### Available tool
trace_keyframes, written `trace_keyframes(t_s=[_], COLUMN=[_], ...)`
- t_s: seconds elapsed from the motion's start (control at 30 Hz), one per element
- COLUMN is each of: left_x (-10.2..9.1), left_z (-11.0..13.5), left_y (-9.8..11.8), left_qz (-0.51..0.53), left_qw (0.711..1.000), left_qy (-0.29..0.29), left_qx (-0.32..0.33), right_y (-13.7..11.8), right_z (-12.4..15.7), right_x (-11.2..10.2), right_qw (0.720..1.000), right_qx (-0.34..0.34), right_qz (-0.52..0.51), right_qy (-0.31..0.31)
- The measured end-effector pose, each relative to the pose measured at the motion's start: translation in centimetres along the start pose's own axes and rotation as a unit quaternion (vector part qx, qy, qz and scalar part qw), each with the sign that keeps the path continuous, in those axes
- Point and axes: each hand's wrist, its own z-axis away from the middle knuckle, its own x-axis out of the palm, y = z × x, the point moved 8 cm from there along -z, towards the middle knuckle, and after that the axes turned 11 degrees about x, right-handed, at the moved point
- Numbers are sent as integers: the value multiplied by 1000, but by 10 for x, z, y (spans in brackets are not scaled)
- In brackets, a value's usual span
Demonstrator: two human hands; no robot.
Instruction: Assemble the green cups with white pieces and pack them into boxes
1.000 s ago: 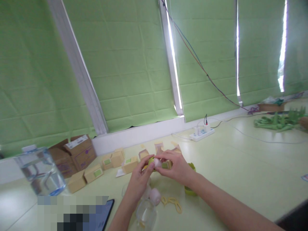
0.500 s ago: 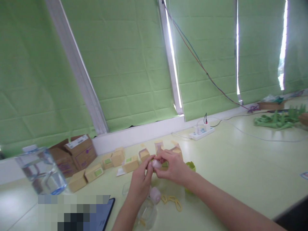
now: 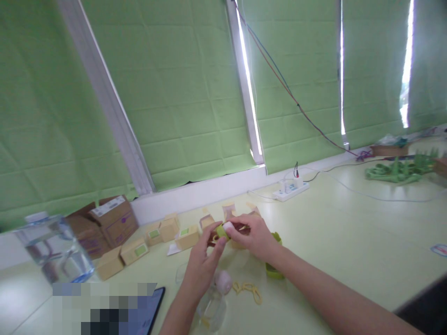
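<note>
My left hand point(image 3: 200, 263) pinches a small green ring-like piece point(image 3: 220, 231) between thumb and fingers. Against its right side, my right hand point(image 3: 257, 239) grips a small white rounded piece point(image 3: 228, 226); the two pieces touch, and fingers partly cover both. Below my hands lies a pale pink rounded piece point(image 3: 222, 282), beside a clear plastic container point(image 3: 214, 311). Yellow linked loops point(image 3: 248, 286) rest on the table just to the right of it. A green holder point(image 3: 274, 271) stands partly behind my right forearm.
Several small yellow cartons point(image 3: 134, 250) line the table point(image 3: 335, 242) beyond my hands. A brown cardboard box point(image 3: 117, 223) and a large water bottle point(image 3: 57, 249) stand left, near a tablet point(image 3: 155, 309). A power strip point(image 3: 291, 190) and green strips point(image 3: 394, 171) lie farther right.
The small pieces have been turned between my fingers, so the green piece now shows beside the white one. My right hand has shifted slightly to the right. The view has moved a little.
</note>
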Motion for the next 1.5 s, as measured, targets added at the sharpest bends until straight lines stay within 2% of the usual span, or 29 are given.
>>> trace_keyframes(t_s=[0.2,0.3,0.4,0.57,0.67,0.8,0.93,1.03,1.13,1.33,1.4,1.5], left_x=[0,-11,-28,-44,-46,-45,-44,-40,-36,-38,-38,-34], left_z=[1,0,2,8,10,11,10,9,8,8,9,10], left_y=[10,6,-5,-27,-31,-30,-26,-26,-27,-36,-39,-41], left_qz=[-67,-90,-72,17,18,-11,-26,-12,11,54,74,84], left_qw=[997,995,993,981,978,979,980,984,986,980,978,977], left_qy=[8,32,88,181,194,189,177,152,140,165,171,165], left_qx=[42,18,-24,-74,-78,-81,-82,-91,-88,-93,-98,-102], right_y=[4,5,3,-13,-28,-37,-39,-36,-36,-27,-23,-24], right_z=[2,2,3,21,37,53,59,59,55,36,34,38], right_x=[7,7,9,33,51,69,76,77,72,46,46,52], right_qw=[999,999,998,976,953,927,918,915,926,972,972,961], right_qx=[10,9,-2,-67,-126,-165,-181,-163,-144,-83,-70,-90], right_qz=[-23,-12,28,114,151,185,200,198,167,39,28,74], right_qy=[-44,-45,-62,-170,-230,-282,-291,-311,-305,-216,-223,-251])
